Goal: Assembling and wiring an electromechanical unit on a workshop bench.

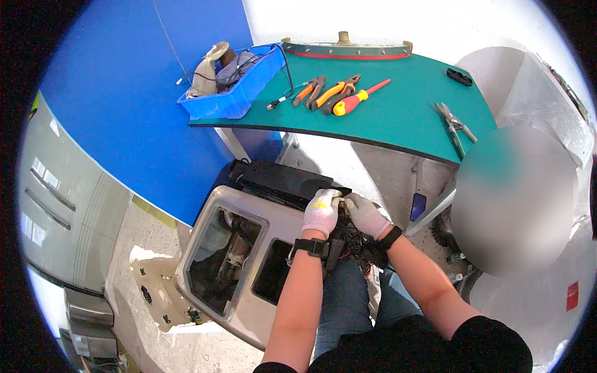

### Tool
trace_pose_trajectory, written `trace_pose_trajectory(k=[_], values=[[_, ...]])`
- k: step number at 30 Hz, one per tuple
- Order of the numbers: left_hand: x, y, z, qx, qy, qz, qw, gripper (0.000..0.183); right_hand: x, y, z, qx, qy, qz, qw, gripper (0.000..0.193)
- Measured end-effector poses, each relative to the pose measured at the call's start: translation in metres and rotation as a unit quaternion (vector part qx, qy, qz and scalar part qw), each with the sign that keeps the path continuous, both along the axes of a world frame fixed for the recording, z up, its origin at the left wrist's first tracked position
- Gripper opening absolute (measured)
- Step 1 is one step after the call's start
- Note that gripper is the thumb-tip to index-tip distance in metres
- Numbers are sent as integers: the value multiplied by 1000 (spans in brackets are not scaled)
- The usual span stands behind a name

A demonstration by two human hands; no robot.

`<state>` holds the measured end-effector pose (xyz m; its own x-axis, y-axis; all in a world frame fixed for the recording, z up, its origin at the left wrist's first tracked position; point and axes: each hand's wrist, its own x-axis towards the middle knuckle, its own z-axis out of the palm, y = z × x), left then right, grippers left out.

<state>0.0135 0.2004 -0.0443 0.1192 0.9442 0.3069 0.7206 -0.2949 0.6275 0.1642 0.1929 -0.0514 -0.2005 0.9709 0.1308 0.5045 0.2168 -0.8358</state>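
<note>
My left hand (322,211) and my right hand (367,216), both in pale work gloves, meet at the end of a long black part (280,181). The fingers of both are closed together at one spot, and whatever is pinched between them is too small and covered to make out. Just under my right hand hangs a tangle of dark wires (352,241). A beige machine casing (281,225) with dark window openings lies beside my left forearm, in front of the black part.
Beyond my hands stands a green-topped table (392,112). On it are a blue bin (239,99) of cables and parts, orange-handled pliers (336,93), a red-yellow screwdriver (357,99), snips (455,127) and a curved squeegee-like bar (348,51). A blurred round patch covers part of the right side.
</note>
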Motion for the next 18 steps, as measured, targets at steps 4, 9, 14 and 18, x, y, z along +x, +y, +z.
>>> trace_pose_trajectory(k=[4,9,14,18], values=[[2,1,2,1,-35,9,999,18,4,7,-10,-65,52,20,996,31],[-2,0,5,-23,-44,10,999,22,-4,-3,6,-182,202,38,962,27],[0,0,8,-35,-51,-8,998,22,-3,-2,-4,-219,255,28,941,25],[0,-3,12,-52,-57,-11,997,22,-3,-5,-2,-236,271,26,933,24]])
